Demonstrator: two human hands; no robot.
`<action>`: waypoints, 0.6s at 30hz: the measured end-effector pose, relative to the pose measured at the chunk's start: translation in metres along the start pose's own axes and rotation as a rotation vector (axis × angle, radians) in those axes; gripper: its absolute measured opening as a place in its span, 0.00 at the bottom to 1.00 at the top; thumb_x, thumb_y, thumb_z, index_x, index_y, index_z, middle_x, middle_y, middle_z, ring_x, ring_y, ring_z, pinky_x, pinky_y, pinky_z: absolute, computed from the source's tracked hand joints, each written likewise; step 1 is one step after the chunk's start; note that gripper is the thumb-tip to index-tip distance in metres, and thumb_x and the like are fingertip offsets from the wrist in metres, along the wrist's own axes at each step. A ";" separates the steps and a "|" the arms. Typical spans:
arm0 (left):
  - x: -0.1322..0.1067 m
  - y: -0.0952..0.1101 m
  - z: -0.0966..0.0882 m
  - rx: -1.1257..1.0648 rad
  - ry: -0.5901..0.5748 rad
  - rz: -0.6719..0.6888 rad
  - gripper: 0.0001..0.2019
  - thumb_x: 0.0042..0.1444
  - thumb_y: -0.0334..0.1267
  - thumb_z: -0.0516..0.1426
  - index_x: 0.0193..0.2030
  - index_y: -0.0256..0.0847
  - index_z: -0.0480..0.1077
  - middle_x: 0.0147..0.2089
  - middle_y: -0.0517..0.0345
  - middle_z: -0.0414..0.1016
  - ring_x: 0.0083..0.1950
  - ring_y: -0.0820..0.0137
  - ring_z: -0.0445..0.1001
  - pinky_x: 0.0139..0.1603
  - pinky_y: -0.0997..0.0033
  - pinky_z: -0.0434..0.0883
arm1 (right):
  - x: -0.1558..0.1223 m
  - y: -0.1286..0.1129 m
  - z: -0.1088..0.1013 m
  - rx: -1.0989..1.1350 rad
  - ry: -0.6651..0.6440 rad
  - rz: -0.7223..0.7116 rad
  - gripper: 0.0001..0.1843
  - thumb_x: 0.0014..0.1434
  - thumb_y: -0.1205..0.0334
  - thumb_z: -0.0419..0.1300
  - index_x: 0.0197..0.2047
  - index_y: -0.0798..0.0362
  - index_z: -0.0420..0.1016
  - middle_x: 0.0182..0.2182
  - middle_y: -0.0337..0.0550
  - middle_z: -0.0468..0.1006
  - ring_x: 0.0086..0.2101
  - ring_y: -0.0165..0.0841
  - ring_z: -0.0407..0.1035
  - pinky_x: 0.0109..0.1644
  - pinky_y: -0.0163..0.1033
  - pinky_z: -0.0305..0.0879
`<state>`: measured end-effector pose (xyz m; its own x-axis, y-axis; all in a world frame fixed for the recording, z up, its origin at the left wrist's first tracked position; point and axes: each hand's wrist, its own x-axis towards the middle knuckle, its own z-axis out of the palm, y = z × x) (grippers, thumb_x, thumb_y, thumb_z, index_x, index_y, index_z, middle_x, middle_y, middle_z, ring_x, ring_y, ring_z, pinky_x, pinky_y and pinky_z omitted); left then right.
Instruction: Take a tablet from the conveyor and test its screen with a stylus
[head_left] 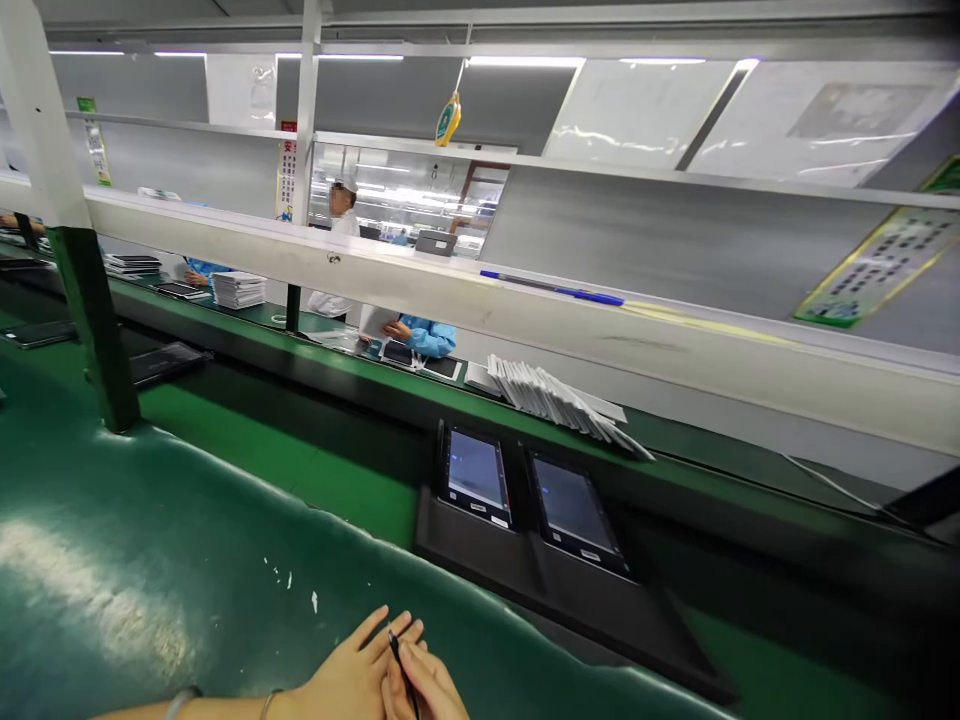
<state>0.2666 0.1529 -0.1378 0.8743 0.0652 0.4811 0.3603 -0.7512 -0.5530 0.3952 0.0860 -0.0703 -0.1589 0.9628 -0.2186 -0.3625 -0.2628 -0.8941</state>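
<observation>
At the bottom edge of the head view my left hand rests on the green bench, fingers laid flat. My right hand lies against it and pinches a thin dark pen-like tool. Beyond the hands a black tray lies on the belt and carries two tablets with lit screens, one on the left and one on the right. Both hands are apart from the tray.
A fanned stack of white sheets lies behind the tablets. A green post stands at left. A white shelf rail carries a blue pen. People in blue sleeves work across the line.
</observation>
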 end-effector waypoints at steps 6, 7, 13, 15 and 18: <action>0.002 0.004 -0.021 -0.108 -0.064 -0.182 0.28 0.76 0.52 0.46 0.76 0.44 0.63 0.78 0.55 0.62 0.78 0.65 0.59 0.72 0.59 0.61 | -0.006 -0.008 -0.001 0.067 -0.082 0.051 0.32 0.48 0.27 0.69 0.21 0.49 0.76 0.09 0.30 0.56 0.12 0.24 0.47 0.20 0.30 0.52; 0.002 0.005 -0.023 -0.118 -0.051 -0.183 0.28 0.76 0.52 0.46 0.76 0.44 0.64 0.77 0.56 0.62 0.78 0.65 0.58 0.72 0.59 0.60 | -0.007 -0.010 0.000 0.077 -0.076 0.050 0.31 0.49 0.28 0.69 0.21 0.49 0.77 0.09 0.30 0.56 0.12 0.24 0.47 0.20 0.30 0.52; 0.001 0.006 -0.025 -0.151 -0.071 -0.204 0.28 0.76 0.54 0.47 0.76 0.47 0.63 0.77 0.58 0.63 0.79 0.66 0.56 0.74 0.59 0.57 | -0.011 -0.014 0.003 0.133 -0.121 0.082 0.27 0.52 0.33 0.68 0.23 0.50 0.78 0.10 0.30 0.61 0.13 0.24 0.50 0.21 0.28 0.54; 0.001 0.006 -0.027 -0.158 -0.082 -0.207 0.28 0.76 0.55 0.48 0.77 0.47 0.62 0.77 0.57 0.63 0.79 0.66 0.56 0.74 0.59 0.56 | -0.014 -0.016 0.004 0.137 -0.115 0.091 0.26 0.52 0.34 0.68 0.23 0.50 0.78 0.10 0.30 0.61 0.13 0.24 0.50 0.21 0.28 0.55; 0.002 0.005 -0.029 -0.162 -0.092 -0.194 0.29 0.76 0.53 0.48 0.78 0.45 0.59 0.78 0.56 0.62 0.79 0.65 0.55 0.74 0.59 0.56 | -0.018 -0.021 0.009 0.139 -0.073 0.081 0.27 0.52 0.33 0.69 0.22 0.50 0.79 0.10 0.30 0.60 0.13 0.24 0.49 0.21 0.28 0.54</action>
<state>0.2604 0.1296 -0.1199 0.8225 0.2722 0.4994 0.4739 -0.8136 -0.3368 0.3971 0.0733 -0.0442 -0.2578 0.9321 -0.2543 -0.4681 -0.3508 -0.8111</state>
